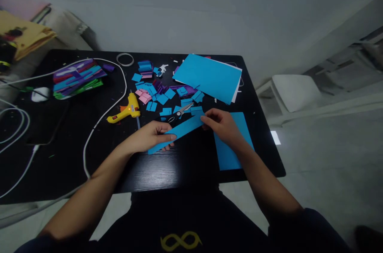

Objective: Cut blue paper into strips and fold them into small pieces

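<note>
A long blue paper strip stretches slantwise between my two hands above the front of the black table. My left hand pinches its lower left end, thumb on top and fingers underneath. At the upper right end, my right hand grips the strip between thumb and fingers. Just beyond the strip lie scissors, blades partly apart, among small folded blue paper pieces. A blue paper sheet rests on the table, partly covered by my right hand and forearm.
A yellow glue gun lies left of the scissors. White cables cross the table's left side, near a phone and stacked coloured paper strips. Larger blue sheets lie at the back right; a white stool stands beyond.
</note>
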Demonstrator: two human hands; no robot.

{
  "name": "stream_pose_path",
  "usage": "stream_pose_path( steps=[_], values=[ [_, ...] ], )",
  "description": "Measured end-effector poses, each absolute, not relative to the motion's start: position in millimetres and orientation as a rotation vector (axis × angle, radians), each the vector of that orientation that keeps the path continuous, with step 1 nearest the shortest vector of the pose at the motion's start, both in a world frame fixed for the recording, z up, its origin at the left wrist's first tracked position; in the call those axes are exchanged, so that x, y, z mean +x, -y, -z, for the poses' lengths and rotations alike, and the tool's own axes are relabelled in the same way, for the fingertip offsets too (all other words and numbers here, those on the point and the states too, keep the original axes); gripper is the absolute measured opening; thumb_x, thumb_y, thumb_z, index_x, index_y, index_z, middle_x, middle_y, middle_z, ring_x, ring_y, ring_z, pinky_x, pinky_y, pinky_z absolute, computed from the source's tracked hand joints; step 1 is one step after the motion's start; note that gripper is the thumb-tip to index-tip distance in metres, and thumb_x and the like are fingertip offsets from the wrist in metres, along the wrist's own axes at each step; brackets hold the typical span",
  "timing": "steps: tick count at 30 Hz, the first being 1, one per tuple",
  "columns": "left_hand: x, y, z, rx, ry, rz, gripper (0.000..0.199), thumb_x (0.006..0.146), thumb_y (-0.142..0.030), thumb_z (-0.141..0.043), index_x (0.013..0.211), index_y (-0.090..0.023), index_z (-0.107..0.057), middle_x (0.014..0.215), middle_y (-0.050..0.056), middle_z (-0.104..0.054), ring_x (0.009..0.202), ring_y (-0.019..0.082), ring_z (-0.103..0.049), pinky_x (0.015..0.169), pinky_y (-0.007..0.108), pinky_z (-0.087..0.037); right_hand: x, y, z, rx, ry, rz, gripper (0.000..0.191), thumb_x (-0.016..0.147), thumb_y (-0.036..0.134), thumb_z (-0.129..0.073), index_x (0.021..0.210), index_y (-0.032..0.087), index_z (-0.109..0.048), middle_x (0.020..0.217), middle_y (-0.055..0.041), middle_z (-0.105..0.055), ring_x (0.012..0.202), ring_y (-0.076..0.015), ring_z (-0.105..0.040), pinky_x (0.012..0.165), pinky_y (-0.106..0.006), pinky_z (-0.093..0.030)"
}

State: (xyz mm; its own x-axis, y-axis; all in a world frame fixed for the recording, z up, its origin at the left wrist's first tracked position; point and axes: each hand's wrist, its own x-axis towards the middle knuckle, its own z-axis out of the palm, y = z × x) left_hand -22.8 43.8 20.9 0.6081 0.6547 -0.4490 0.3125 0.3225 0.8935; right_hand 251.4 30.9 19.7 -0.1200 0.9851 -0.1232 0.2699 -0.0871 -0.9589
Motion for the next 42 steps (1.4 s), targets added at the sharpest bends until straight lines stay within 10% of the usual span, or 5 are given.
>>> stream_pose_path(
  steps=[9,27,42],
  values=[
    [-26.8,-24.7,-8.8,1.878,-1.016,-0.112,0.024,0.092,-0.041,-0.067,0.089,-0.020,-0.077,0.077,0.001,-0.074,0.070,0.017,-0.066,0.064,0.024,-0.044,227.0,38.0,22.9,-1.074,2.300,-0.548,0.027,0.101,0.013,-0.058,0.123,0.021,-0.071,0.124,-0.0124,-0.071,0.114,-0.0274,-0.068,0.100,-0.047,-0.059],
    [-20.7,29.9,25.6,2.648,-1.096,-0.659,0.023,0.105,-0.025,-0.054,0.110,-0.016,-0.074,0.120,0.012,-0.075,0.108,0.026,-0.071,0.093,0.044,-0.059,219.9,29.4,35.2,-1.048,2.534,-0.281,0.027,0.100,0.001,-0.053,0.114,0.010,-0.074,0.107,-0.0151,-0.071,0.095,-0.0242,-0.061,0.086,-0.039,-0.056],
    [-13.7,25.4,27.4,2.602,-1.113,-0.633,0.021,0.105,-0.023,-0.055,0.105,-0.015,-0.075,0.105,0.010,-0.075,0.095,0.024,-0.067,0.087,0.041,-0.055,215.0,21.3,21.6,-1.073,2.562,-0.391,0.015,0.101,0.011,-0.060,0.094,0.009,-0.072,0.097,-0.0127,-0.069,0.094,-0.0230,-0.061,0.088,-0.037,-0.055]
  ],
)
